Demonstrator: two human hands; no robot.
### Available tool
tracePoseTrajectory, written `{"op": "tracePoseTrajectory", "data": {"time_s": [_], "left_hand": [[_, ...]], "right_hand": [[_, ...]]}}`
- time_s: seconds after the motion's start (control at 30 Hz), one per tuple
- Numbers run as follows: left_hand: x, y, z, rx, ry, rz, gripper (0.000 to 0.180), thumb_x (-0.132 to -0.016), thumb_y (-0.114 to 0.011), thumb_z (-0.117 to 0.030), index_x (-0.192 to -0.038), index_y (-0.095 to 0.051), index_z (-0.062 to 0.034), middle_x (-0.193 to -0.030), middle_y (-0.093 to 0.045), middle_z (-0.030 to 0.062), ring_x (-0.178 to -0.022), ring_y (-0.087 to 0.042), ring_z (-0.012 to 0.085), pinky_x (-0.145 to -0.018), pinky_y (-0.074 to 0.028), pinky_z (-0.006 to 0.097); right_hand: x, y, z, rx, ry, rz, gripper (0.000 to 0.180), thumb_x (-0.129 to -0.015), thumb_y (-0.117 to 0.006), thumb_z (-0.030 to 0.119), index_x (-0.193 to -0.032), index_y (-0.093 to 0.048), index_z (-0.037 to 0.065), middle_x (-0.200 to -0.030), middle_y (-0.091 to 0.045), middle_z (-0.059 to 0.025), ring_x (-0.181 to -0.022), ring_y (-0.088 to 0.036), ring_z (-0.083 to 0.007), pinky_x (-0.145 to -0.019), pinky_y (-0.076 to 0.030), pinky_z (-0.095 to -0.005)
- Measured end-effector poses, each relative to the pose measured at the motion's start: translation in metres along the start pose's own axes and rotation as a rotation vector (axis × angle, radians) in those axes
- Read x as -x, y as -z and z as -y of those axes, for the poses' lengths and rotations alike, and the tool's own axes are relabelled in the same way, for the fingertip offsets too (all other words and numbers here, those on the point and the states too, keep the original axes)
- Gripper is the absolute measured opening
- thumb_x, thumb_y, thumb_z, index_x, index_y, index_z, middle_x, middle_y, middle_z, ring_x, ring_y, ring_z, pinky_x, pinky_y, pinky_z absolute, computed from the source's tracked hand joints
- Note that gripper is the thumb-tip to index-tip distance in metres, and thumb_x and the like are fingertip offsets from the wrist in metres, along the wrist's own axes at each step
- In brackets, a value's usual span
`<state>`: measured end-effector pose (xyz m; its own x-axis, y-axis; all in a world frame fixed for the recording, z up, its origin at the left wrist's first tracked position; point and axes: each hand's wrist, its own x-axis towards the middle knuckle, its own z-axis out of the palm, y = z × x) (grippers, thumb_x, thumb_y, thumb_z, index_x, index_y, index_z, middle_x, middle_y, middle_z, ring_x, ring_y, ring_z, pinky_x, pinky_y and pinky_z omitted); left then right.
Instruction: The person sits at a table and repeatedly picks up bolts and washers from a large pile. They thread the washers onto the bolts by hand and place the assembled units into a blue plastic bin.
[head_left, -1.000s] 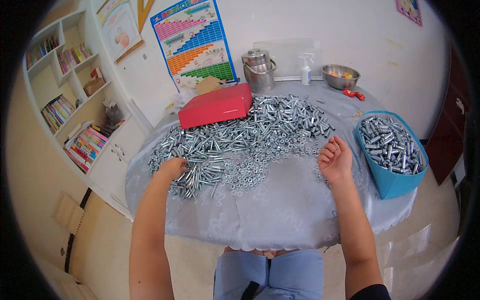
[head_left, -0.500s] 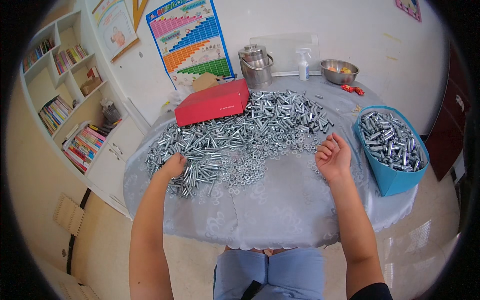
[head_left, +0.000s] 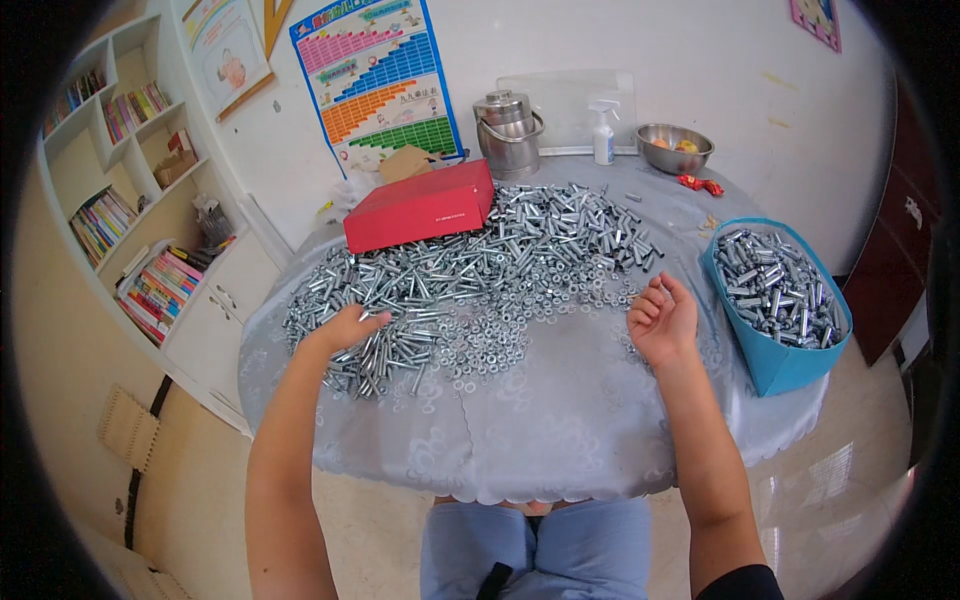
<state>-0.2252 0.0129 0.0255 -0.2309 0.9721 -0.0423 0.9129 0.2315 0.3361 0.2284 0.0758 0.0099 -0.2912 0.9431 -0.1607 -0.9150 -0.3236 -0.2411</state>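
My left hand reaches into the left part of a wide heap of metal bolts. Its thumb is stretched out to the right, apart from the fingers, whose tips are partly hidden; I see nothing held. To the right, my right hand hovers at the heap's right edge, palm turned up. Its fingers are loosely curled, the thumb stands apart, and nothing shows in it. Small washers or nuts lie spread between the hands. A blue fabric bin, filled with sleeved bolts, stands right of my right hand.
A red box rests tilted on the heap's back. Behind are a steel pot, a spray bottle, a steel bowl with fruit, and red wrapped packets. A grey cloth covers the round-edged table.
My left hand has shifted slightly right over the bolts, and its thumb has stretched out. My right hand has hardly moved. The whole view has shifted a little.
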Motion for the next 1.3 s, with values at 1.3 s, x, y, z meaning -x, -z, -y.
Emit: {"op": "tracePoseTrajectory", "data": {"time_s": [1.3], "left_hand": [[0.043,-0.137,-0.214,1.585,-0.271,0.555,0.033,-0.090,-0.035,-0.033,-0.093,-0.050,-0.0045,-0.068,-0.042,-0.0013,-0.055,-0.038,0.0093,-0.052,-0.033,0.024]], "right_hand": [[0.012,-0.008,-0.036,1.086,0.259,0.191,0.017,-0.085,-0.055,0.019,-0.088,-0.056,0.002,-0.065,-0.051,-0.0002,-0.058,-0.047,-0.0080,-0.053,-0.037,-0.0206]]}}
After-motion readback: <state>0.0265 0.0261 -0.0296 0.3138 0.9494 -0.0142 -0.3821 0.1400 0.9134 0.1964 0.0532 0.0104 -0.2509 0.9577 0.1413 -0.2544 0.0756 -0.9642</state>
